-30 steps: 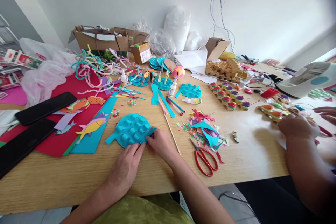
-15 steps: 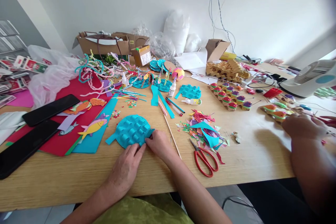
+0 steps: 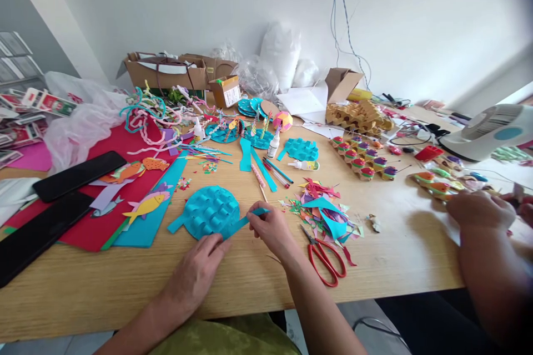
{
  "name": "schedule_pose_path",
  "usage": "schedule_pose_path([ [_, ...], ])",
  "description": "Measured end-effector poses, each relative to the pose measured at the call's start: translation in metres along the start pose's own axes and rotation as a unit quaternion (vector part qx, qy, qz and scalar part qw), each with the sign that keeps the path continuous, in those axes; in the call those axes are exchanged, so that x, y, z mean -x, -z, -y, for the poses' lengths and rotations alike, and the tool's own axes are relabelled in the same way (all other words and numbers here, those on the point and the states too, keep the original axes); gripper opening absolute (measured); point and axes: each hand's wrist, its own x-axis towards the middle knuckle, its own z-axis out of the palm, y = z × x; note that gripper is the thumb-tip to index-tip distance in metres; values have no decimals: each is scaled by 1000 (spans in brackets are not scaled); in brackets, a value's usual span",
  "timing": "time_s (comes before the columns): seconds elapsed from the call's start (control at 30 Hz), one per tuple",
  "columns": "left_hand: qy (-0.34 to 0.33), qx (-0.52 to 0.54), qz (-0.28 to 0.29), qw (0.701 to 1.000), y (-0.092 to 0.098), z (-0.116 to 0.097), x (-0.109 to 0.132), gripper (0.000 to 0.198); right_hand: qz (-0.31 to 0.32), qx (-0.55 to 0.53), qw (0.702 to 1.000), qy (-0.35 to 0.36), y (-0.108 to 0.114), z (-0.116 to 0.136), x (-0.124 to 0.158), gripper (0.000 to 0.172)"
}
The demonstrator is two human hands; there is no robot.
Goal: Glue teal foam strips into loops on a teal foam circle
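A round teal woven paper disc (image 3: pixel 208 212) with a tab on its left lies on the wooden table (image 3: pixel 104 283) in front of me. My left hand (image 3: pixel 199 273) rests on the table, fingertips pressing the disc's near edge. My right hand (image 3: pixel 270 228) pinches the end of a teal paper strip (image 3: pixel 244 221) that runs out from the disc's right side. Red-handled scissors (image 3: pixel 327 255) lie just right of my right hand, beside a heap of coloured paper scraps (image 3: pixel 322 208).
Red and teal sheets with paper fish (image 3: pixel 145 202) and two black phones (image 3: pixel 75 175) lie at the left. Glue bottles (image 3: pixel 273 144), pipe cleaners, boxes and painted egg cartons (image 3: pixel 364 155) crowd the back. Another person's hands (image 3: pixel 481 208) work at the right near a white fan (image 3: pixel 491 130).
My right hand has moved right from the disc's edge, drawing a teal strip out with it. My left hand stays pressed at the disc's near edge. The view shifted slightly.
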Motion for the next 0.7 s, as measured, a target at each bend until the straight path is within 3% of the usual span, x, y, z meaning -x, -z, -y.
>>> schedule_pose_path([
  [0.17, -27, 82, -80, 993, 16, 3, 1, 27, -12, -169, 985, 9, 16, 19, 17, 17],
  [0.23, 0, 107, -131, 986, 25, 1, 2, 21, 21, -191, 981, 13, 16, 27, 25, 20],
  [0.3, 42, 135, -162, 977, 36, -2, 2, 28, 66, -204, 977, 9, 11, 36, 34, 22],
  [0.4, 93, 244, -112, 959, 50, -3, -2, 37, 110, -214, 971, 5, -3, 46, 46, 27],
  [0.5, 144, 380, -18, 914, 58, 1, -8, 23, 152, -217, 964, 27, -11, 52, 50, 30],
  [0.57, 184, 440, 15, 879, 62, 8, -9, 15, 170, -206, 962, 52, -7, 54, 44, 31],
  [0.63, 227, 484, 15, 845, 66, 17, -6, 13, 125, -165, 976, 71, 9, 51, 27, 32],
  [0.7, 275, 526, -5, 804, 70, 28, 1, 13, -15, -54, 996, 75, 31, 44, -2, 29],
])
